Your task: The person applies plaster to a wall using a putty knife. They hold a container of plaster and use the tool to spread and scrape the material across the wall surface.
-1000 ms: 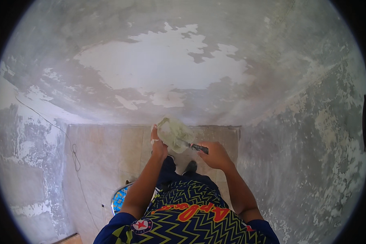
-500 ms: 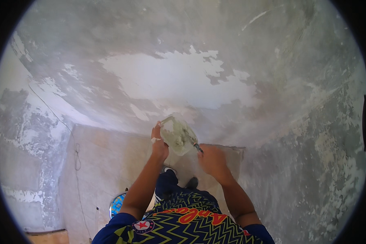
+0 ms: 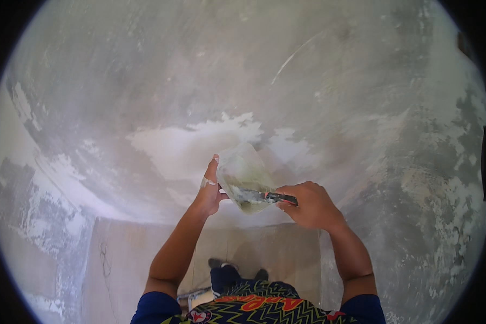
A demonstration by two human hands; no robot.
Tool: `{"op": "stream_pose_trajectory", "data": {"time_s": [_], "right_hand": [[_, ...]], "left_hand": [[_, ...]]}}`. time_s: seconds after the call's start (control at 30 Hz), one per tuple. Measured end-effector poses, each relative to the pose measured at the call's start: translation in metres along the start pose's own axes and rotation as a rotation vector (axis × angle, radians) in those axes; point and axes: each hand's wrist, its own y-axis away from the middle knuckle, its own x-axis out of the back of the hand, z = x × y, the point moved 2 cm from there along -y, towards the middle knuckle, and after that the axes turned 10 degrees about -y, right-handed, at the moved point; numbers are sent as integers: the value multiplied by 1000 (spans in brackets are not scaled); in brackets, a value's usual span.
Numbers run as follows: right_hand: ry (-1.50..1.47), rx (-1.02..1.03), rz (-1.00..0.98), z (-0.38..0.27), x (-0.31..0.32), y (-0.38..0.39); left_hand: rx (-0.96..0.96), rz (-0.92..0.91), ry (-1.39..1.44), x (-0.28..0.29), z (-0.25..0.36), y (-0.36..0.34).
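My left hand point(image 3: 206, 195) grips the left side of a pale, translucent plastic holder point(image 3: 244, 168), smeared with whitish putty; whether it is a flat board or a shallow pan I cannot tell. White smears show on that hand near the thumb. My right hand point(image 3: 314, 206) is closed around the dark handle of a putty knife point(image 3: 282, 198). Its blade lies over the lower part of the holder, pointing left. Both hands are in front of the wall point(image 3: 210, 70), which is grey with a white plastered patch point(image 3: 170, 148) just beyond the holder.
Side walls with patchy white and grey coating stand at left point(image 3: 35, 205) and right point(image 3: 410, 216). Below is a tan floor point(image 3: 146, 254), where a thin cable point(image 3: 105, 259) lies at left. My shoes and an unclear light object point(image 3: 200, 298) are near the lower middle.
The view has tilted up, showing less floor. My right hand has moved right and turned, so the putty knife now lies nearly level across the holder's lower part.
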Motion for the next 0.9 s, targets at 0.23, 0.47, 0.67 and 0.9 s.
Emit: {"op": "stream_pose_trajectory", "data": {"time_s": [0.23, 0.47, 0.67, 0.9], "right_hand": [[343, 28, 318, -72, 112, 42], [580, -190, 106, -118, 149, 75], [432, -149, 272, -148, 185, 94], [398, -242, 169, -169, 205, 93]], "left_hand": [[-86, -356, -235, -69, 117, 4], [-14, -513, -441, -140, 177, 2], [-139, -583, -424, -162, 205, -17], [-206, -592, -530, -177, 230, -6]]}}
